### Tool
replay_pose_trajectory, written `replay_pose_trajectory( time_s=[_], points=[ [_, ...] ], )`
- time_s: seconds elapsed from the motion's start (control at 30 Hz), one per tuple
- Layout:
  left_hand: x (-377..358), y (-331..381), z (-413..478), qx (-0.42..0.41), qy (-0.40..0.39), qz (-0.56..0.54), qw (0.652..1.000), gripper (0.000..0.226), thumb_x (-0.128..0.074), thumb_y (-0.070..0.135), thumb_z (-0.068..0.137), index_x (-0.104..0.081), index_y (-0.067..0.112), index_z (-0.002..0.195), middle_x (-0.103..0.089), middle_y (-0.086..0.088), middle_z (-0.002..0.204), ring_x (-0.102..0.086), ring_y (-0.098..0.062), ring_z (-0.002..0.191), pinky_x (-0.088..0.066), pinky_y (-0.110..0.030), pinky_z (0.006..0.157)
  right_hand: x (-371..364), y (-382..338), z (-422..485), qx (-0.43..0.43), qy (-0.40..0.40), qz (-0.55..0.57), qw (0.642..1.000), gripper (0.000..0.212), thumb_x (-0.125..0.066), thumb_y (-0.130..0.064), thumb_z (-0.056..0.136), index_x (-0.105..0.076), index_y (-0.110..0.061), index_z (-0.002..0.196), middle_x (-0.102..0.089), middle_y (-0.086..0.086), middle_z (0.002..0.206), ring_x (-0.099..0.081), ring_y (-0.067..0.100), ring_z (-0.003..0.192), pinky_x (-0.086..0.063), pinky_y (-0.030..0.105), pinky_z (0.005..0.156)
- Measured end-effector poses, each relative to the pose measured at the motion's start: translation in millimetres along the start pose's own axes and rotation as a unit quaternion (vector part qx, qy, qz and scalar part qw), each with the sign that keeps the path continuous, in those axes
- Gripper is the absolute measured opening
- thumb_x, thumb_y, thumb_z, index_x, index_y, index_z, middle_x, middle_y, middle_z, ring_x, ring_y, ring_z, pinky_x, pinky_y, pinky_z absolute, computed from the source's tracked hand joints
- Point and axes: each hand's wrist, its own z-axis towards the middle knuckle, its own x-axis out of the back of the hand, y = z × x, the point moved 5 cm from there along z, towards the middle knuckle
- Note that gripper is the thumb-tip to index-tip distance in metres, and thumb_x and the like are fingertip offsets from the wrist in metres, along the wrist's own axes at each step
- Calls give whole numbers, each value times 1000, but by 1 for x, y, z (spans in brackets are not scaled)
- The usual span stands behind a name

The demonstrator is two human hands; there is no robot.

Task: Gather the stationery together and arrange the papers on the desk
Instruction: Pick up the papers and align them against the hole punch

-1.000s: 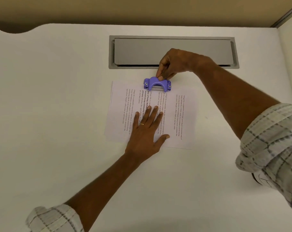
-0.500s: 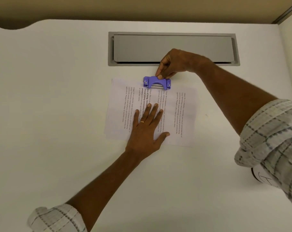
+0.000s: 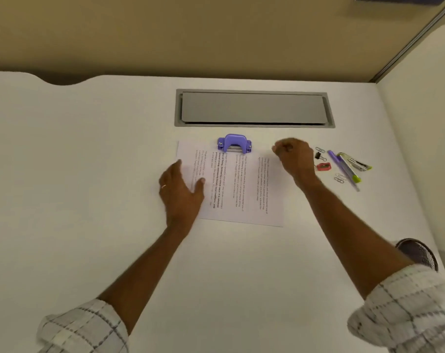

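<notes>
A printed paper stack (image 3: 241,189) lies in the middle of the white desk (image 3: 89,174). A purple clip (image 3: 234,143) sits on its far edge. My left hand (image 3: 182,189) hovers flat and open over the paper's left edge. My right hand (image 3: 294,159) is loosely curled at the paper's right far corner, with nothing visible in it. To its right lies gathered stationery: a black binder clip (image 3: 317,155), paper clips (image 3: 339,178), a red sharpener (image 3: 324,166), a purple pen (image 3: 343,169) and a metal stapler remover (image 3: 355,163).
A grey cable hatch (image 3: 253,108) is set into the desk behind the paper. A dark mesh pot (image 3: 417,253) stands at the right edge near my right sleeve. A tan partition wall (image 3: 216,34) rises behind the desk.
My right hand let go of the purple clip and moved right. My left hand lifted off the paper's middle and slid to its left edge. The camera tilted up, revealing the stationery at right.
</notes>
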Motion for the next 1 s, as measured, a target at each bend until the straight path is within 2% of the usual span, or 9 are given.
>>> replay_pose_trajectory(
  time_s=[0.07, 0.13, 0.3, 0.4, 0.5, 0.7, 0.73, 0.83, 1.0],
  points=[
    [13, -13, 12, 61, -10, 30, 998, 77, -70, 39, 89, -36, 9, 151, -42, -13, 153, -36, -33, 142, -33, -50, 115, 0, 28, -20, -58, -19, 16, 998, 17, -69, -28, 91, -68, -16, 79, -69, 2, 87, -60, 22, 90, -44, 27, 85],
    [21, -18, 22, 76, -40, 67, 994, 78, -70, 41, 89, -37, 7, 150, -42, -15, 151, -36, -35, 141, -35, -52, 114, -6, 45, -32, -99, -55, 56, 992, 35, -67, -30, 93, -47, -25, 65, -53, -1, 73, -48, 19, 82, -36, 29, 78],
    [24, -13, 39, 106, -116, 60, 986, 84, -79, 40, 83, -38, 6, 149, -39, -18, 147, -37, -38, 139, -37, -51, 112, -14, 45, -37, -188, -87, 198, 958, 39, -70, -20, 92, -43, -16, 64, -39, 9, 67, -37, 22, 64, -35, 36, 63],
    [23, -9, 40, 111, -130, 75, 982, 84, -83, 32, 80, -39, 7, 147, -37, -17, 144, -40, -39, 137, -41, -50, 109, -17, 46, -32, -243, -81, 230, 939, 32, -76, -16, 88, -49, -13, 71, -45, 8, 70, -45, 20, 64, -44, 34, 69],
    [23, -9, 41, 112, -122, 62, 984, 79, -85, 24, 79, -43, 8, 143, -39, -16, 141, -45, -38, 133, -44, -48, 108, -16, 48, -30, -265, -82, 251, 927, 21, -77, -9, 86, -56, -8, 79, -58, 12, 81, -60, 24, 79, -51, 32, 78],
    [28, -14, 40, 139, -101, 2, 985, 68, -87, 18, 75, -56, 10, 134, -47, -14, 137, -58, -33, 123, -48, -42, 106, -13, 47, -30, -274, -101, 269, 918, 13, -74, -3, 87, -62, -2, 91, -61, 15, 93, -62, 27, 89, -52, 33, 87],
    [29, -15, 39, 144, -100, -9, 985, 65, -87, 17, 74, -58, 9, 132, -50, -14, 137, -59, -32, 121, -49, -42, 106, -13, 47, -31, -282, -109, 276, 912, 17, -74, -3, 87, -62, 0, 100, -63, 16, 96, -65, 29, 95, -53, 33, 92],
    [30, -18, 39, 155, -102, -31, 982, 59, -87, 16, 74, -61, 8, 127, -58, -14, 134, -62, -31, 118, -52, -43, 102, -16, 44, -36, -303, -131, 299, 895, 37, -73, -3, 87, -59, 3, 121, -69, 18, 117, -68, 35, 110, -54, 49, 100],
    [33, -20, 43, 183, -95, -60, 977, 60, -87, 21, 75, -60, 8, 127, -62, -14, 134, -64, -31, 115, -54, -39, 95, -17, 37, -39, -297, -132, 318, 891, 38, -72, -3, 88, -59, 2, 124, -70, 20, 119, -69, 36, 104, -54, 54, 97]
  ],
)
